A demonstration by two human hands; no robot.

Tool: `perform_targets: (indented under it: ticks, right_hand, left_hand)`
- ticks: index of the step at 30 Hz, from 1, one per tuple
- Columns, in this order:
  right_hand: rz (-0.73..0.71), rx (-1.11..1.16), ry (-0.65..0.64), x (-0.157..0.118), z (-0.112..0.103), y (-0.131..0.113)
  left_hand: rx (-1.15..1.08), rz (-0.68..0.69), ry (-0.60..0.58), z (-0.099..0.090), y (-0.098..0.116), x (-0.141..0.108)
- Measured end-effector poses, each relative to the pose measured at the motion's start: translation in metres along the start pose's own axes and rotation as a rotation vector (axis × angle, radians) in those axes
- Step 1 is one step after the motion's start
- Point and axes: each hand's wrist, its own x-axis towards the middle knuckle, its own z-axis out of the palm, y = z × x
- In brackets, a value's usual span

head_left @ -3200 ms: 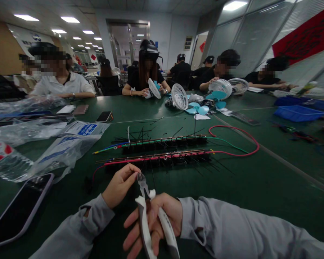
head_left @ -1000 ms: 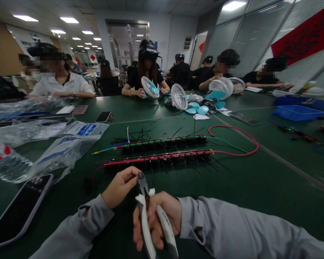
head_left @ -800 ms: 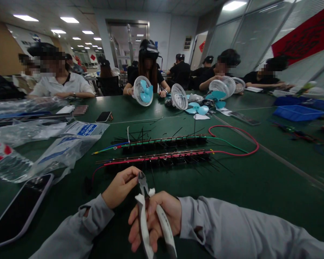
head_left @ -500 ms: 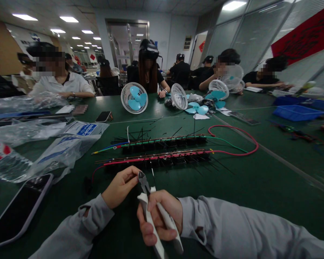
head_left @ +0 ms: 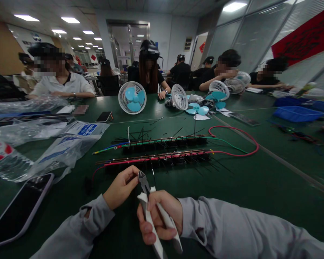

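Right hand (head_left: 162, 217): fingers curled round the white handles of the side cutters (head_left: 144, 182), grip closed, handles apart. Cutters slant up and to the left over the near part of the green table (head_left: 232, 190), metal head at the left hand (head_left: 120, 187). Left hand: thumb and forefinger pinched narrow at the cutter tips (from where I stand, cannot tell whether anything small sits between them).

Just beyond the hands: near strip (head_left: 164, 157), red wire along it, dark ties sticking out. Farther: far strip (head_left: 164, 139), green wire along it. Red loop (head_left: 258, 144) curves on the right.

Near left: large phone (head_left: 20, 212), water bottle (head_left: 8, 162), plastic bag (head_left: 67, 144). Far side: fan (head_left: 132, 98) with blue blades, before a seated person (head_left: 148, 73).
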Motion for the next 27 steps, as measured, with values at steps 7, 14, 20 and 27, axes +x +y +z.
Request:
perform_targets:
  ticks: [7,14,20,27]
  right_hand:
    - [-0.003,-0.052,-0.066,0.005,-0.012,0.006]
    - [0.048,-0.049,-0.099,0.008,-0.009,0.002]
    - [0.040,0.003,-0.164,0.005,-0.004,0.000]
    - [0.029,0.004,-0.175,0.006,-0.006,0.001]
  left_hand:
    - [0.001,-0.024,0.057,-0.002,-0.002,0.001]
    - [-0.006,-0.046,0.077,-0.002,0.001,0.001]
    - [-0.009,-0.043,0.087,-0.003,-0.003,0.001]
    - [-0.011,-0.032,0.099,-0.005,-0.007,0.001]
